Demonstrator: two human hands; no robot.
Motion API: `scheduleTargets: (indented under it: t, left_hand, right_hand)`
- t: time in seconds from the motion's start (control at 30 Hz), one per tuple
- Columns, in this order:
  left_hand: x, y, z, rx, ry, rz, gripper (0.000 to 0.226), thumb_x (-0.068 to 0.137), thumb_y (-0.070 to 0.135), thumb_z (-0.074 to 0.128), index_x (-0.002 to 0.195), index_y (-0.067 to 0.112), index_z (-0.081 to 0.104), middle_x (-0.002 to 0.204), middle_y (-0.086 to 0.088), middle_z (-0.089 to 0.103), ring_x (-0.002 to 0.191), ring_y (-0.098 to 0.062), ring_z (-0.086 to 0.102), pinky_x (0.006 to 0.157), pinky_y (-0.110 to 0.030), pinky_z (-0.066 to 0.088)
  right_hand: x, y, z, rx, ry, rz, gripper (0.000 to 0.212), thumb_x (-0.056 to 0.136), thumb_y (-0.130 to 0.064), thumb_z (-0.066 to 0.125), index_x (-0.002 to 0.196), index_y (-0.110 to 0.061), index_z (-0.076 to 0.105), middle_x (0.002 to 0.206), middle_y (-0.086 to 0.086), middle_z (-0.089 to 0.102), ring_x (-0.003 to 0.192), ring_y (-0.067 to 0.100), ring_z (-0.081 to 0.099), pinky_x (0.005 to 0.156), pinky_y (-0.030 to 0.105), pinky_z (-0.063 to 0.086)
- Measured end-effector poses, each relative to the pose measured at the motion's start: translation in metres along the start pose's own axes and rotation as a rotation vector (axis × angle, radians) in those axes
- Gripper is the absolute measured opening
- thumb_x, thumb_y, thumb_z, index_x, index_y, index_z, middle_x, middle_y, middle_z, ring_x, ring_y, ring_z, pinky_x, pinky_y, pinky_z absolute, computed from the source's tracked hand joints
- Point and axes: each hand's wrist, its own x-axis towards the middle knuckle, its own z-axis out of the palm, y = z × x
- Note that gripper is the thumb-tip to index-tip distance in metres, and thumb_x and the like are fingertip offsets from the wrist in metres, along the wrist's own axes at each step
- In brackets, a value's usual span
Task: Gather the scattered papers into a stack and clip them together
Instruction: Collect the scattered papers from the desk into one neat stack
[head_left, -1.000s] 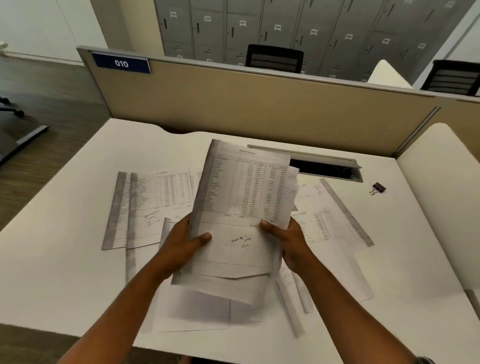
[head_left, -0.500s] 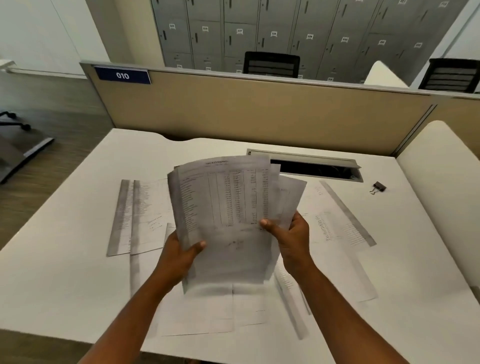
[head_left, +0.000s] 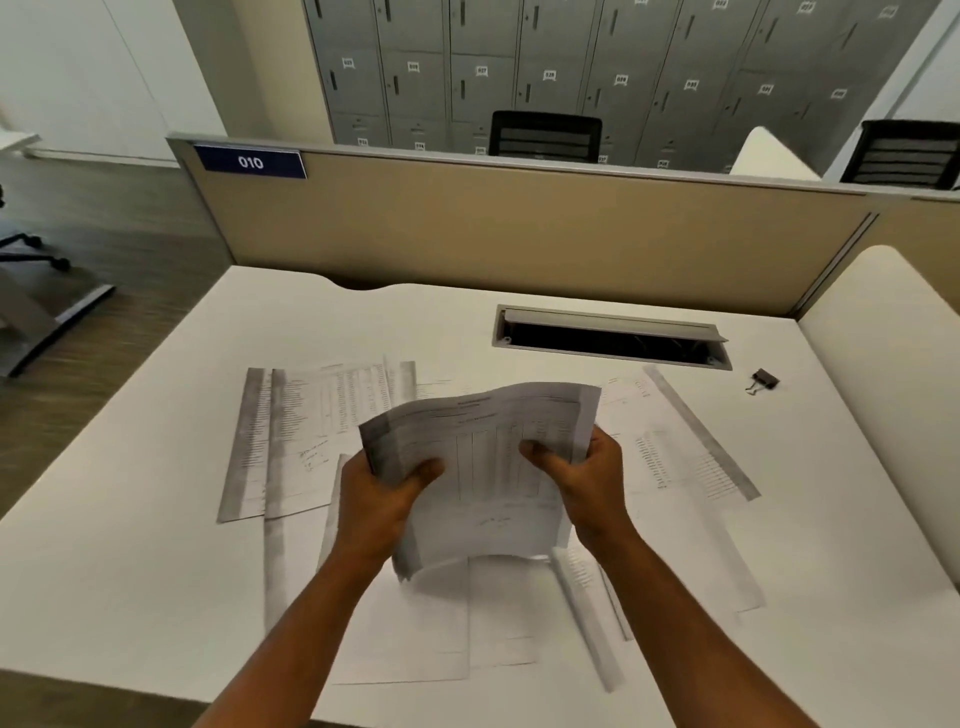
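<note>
While thumbs press on top, both hands' fingers (head_left: 545, 457) curl round paper stack (head_left: 483, 467)

I am holding the sheaf of papers (head_left: 488, 467) above the desk (head_left: 130, 571), my left hand (head_left: 379, 499) gripping its left edge and my right hand (head_left: 582, 478) its right. Loose sheets (head_left: 311, 431) are lying under and to both sides of it, seemingly overlapping. The binder clip (head_left: 762, 380) is sitting well apart at far right, near the cable tray (head_left: 613, 338) in front of the partition (head_left: 519, 234).

White desk (head_left: 156, 519) is backed by a tan partition (head_left: 519, 234) tagged 010 (head_left: 251, 162); grey lockers (head_left: 571, 67), black chairs (head_left: 545, 136) and wood-look floor (head_left: 130, 249) are seen behind.
</note>
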Motion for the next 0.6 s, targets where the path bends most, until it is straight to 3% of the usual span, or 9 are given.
scheduleTargets:
  t: [0.13, 0.23, 0.37, 0.47, 0.53, 0.6]
  left_hand:
    - [0.006, 0.012, -0.005, 0.045, 0.035, 0.110, 0.073, 0.061, 0.043, 0.089, 0.124, 0.019, 0.061, 0.114, 0.003, 0.068, 0.107, -0.018, 0.064, 0.086, -0.042, 0.059]
    - [0.011, 0.015, -0.010, 0.064, 0.005, 0.172, 0.068, 0.059, 0.036, 0.092, 0.118, 0.026, 0.061, 0.112, 0.014, 0.066, 0.108, -0.011, 0.060, 0.085, -0.033, 0.055]
    - [0.007, 0.009, 0.006, 0.078, -0.040, 0.099, 0.055, 0.057, 0.037, 0.092, 0.101, 0.041, 0.060, 0.097, 0.033, 0.065, 0.099, 0.004, 0.059, 0.085, -0.027, 0.053]
    - [0.014, 0.005, 0.009, 0.046, -0.015, 0.057, 0.048, 0.057, 0.032, 0.092, 0.096, 0.040, 0.065, 0.096, 0.018, 0.069, 0.097, -0.006, 0.063, 0.084, -0.033, 0.055]
    - [0.018, 0.002, 0.005, 0.056, -0.018, 0.062, 0.048, 0.056, 0.042, 0.092, 0.096, 0.041, 0.066, 0.096, 0.015, 0.069, 0.097, -0.008, 0.064, 0.083, -0.034, 0.056]
    - [0.017, -0.006, 0.004, 0.057, -0.006, 0.018, 0.058, 0.057, 0.033, 0.091, 0.107, 0.036, 0.062, 0.106, 0.011, 0.067, 0.104, -0.010, 0.062, 0.089, -0.039, 0.055]
  right_hand:
    - [0.006, -0.017, -0.006, 0.001, -0.066, -0.070, 0.056, 0.075, -0.029, 0.087, 0.124, -0.020, 0.063, 0.112, -0.002, 0.072, 0.106, 0.019, 0.069, 0.083, 0.034, 0.063]
    - [0.017, -0.021, -0.024, -0.095, -0.178, -0.100, 0.072, 0.074, -0.030, 0.085, 0.138, -0.023, 0.051, 0.121, -0.001, 0.069, 0.115, 0.022, 0.065, 0.093, 0.032, 0.060]
    - [0.009, -0.004, -0.016, -0.108, -0.237, 0.059, 0.074, 0.059, -0.032, 0.094, 0.125, -0.032, 0.060, 0.117, -0.003, 0.070, 0.111, 0.018, 0.067, 0.087, 0.037, 0.062]
    - [0.005, 0.005, -0.012, -0.071, -0.154, 0.053, 0.057, 0.060, -0.027, 0.094, 0.112, -0.029, 0.069, 0.107, -0.005, 0.076, 0.104, 0.016, 0.071, 0.081, 0.035, 0.063]
    - [0.012, 0.009, -0.024, 0.001, -0.086, 0.060, 0.056, 0.065, -0.024, 0.093, 0.115, -0.019, 0.069, 0.108, 0.000, 0.076, 0.103, 0.021, 0.072, 0.083, 0.040, 0.063]
    - [0.013, 0.014, -0.027, -0.002, -0.100, 0.080, 0.060, 0.068, -0.022, 0.093, 0.121, -0.011, 0.067, 0.113, 0.007, 0.076, 0.106, 0.025, 0.072, 0.086, 0.044, 0.062]
